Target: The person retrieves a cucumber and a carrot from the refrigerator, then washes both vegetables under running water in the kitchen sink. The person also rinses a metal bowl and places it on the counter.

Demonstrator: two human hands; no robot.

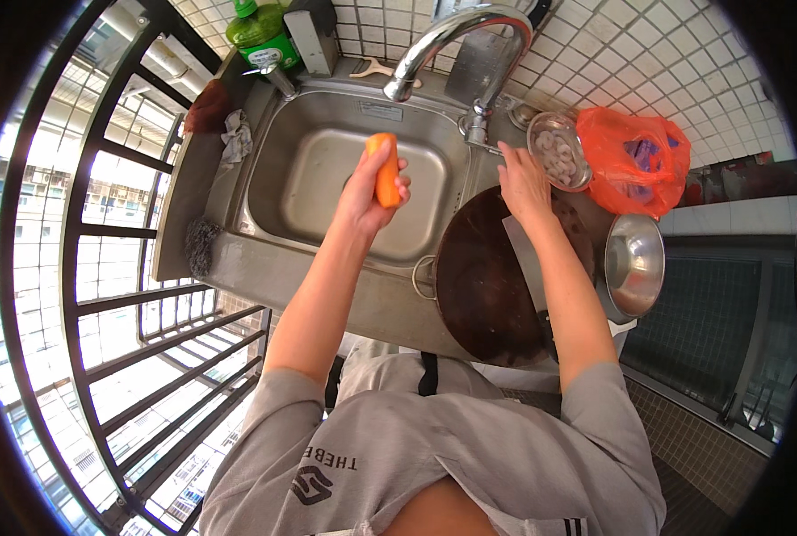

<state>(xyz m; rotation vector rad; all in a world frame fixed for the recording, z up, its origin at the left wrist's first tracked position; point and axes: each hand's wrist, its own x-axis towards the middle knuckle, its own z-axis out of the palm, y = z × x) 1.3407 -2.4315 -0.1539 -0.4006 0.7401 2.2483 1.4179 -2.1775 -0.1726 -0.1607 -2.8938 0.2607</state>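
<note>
An orange carrot (386, 179) is gripped in my left hand (360, 195), held above the steel sink (327, 161). My right hand (525, 186) reaches over the far edge of a dark round cutting board (479, 277), its fingers stretched toward the base of the chrome faucet (479, 116). Whether the fingertips touch the faucet lever (488, 148) is hard to see. No water shows under the spout. Partly covered by my right forearm, a knife with a broad blade (525, 255) lies on the board.
Right of the faucet stand a bowl of peeled shrimp (559, 159), a red plastic bag (626, 161) and a steel bowl (638, 268). A green soap bottle (263, 40) is at the back left. A scouring pad (202, 247) and a crumpled cloth (236, 137) lie left of the sink, beside black railings (72, 223).
</note>
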